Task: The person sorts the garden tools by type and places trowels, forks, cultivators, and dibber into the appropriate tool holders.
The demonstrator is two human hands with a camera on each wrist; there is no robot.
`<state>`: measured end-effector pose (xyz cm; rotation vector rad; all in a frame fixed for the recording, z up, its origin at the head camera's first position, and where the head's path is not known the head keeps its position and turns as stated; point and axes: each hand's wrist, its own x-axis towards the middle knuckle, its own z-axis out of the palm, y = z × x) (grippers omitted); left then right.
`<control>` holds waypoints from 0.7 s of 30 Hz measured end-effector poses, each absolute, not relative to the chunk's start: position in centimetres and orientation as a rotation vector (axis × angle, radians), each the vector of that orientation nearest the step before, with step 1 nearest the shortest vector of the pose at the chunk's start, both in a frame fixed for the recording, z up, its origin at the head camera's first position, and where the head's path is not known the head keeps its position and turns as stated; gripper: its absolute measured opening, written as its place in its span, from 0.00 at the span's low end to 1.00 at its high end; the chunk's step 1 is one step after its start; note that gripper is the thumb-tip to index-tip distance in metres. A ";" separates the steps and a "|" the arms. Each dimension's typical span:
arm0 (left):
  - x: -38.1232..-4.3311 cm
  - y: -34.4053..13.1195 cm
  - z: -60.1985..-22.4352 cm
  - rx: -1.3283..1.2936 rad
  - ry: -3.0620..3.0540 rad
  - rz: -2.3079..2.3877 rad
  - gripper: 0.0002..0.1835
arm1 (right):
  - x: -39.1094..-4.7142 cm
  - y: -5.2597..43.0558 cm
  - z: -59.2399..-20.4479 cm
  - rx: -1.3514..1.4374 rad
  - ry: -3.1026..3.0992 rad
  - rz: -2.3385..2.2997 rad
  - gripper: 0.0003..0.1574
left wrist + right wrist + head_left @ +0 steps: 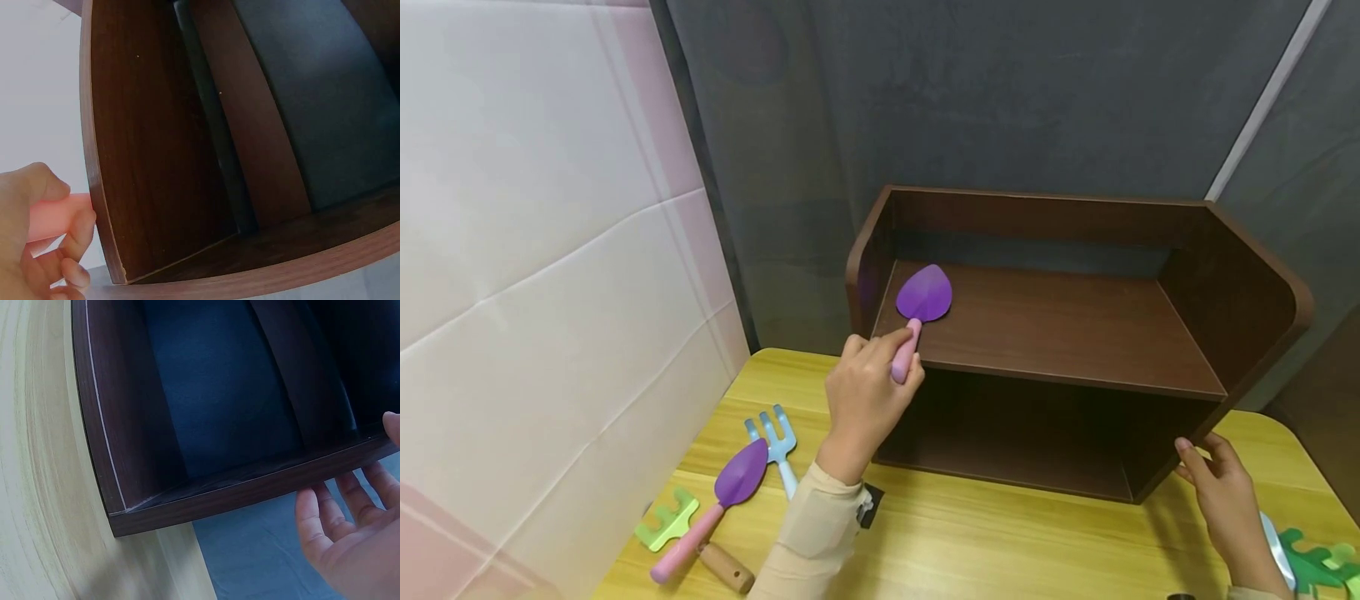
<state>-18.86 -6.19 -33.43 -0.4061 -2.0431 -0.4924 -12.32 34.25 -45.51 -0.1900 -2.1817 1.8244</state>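
A small trowel with a purple blade [926,293] and a pink handle [906,353] lies at the left end of the upper board of a dark brown two-level shelf [1060,325]. My left hand [868,398] pinches its handle between thumb and fingers; in the left wrist view the handle [57,215] shows beside the board's front edge. On the shelf's right side, my right hand [1221,500] grips the side panel low down, thumb at the front edge and fingers round the outside. The right wrist view shows those fingers [312,522] against the panel's outer face.
Left on the yellow wood-grain table [970,542] lie a second purple trowel [741,473], a light blue fork [780,442], a green rake [668,518] and a wooden handle [726,568]. Green tools [1311,562] lie right of my right wrist. A dark curtain [1000,100] hangs behind.
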 end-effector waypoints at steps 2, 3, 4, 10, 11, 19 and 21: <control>-18.9 -6.1 -33.4 -0.404 -2.052 -0.486 0.14 | -12.2 34.3 -45.5 -0.193 -2.185 1.822 0.13; -18.9 -6.1 -33.4 -0.403 -2.059 -0.483 0.14 | -12.2 34.3 -45.5 -0.194 -2.187 1.821 0.13; -18.9 -6.1 -33.4 -0.402 -2.064 -0.480 0.14 | -12.2 34.3 -45.5 -0.196 -2.188 1.820 0.13; -18.8 -6.0 -33.3 -0.395 -2.088 -0.473 0.15 | -12.1 34.3 -45.5 -0.204 -2.219 1.788 0.13; -18.8 -6.0 -33.3 -0.393 -2.091 -0.473 0.15 | -12.1 34.3 -45.5 -0.206 -2.223 1.788 0.13; -18.5 -6.2 -33.2 -0.396 -2.096 -0.495 0.17 | -12.0 34.5 -45.5 -0.235 -2.271 1.762 0.12; -18.4 -6.3 -33.2 -0.399 -2.092 -0.500 0.17 | -12.0 34.5 -45.5 -0.224 -2.243 1.791 0.13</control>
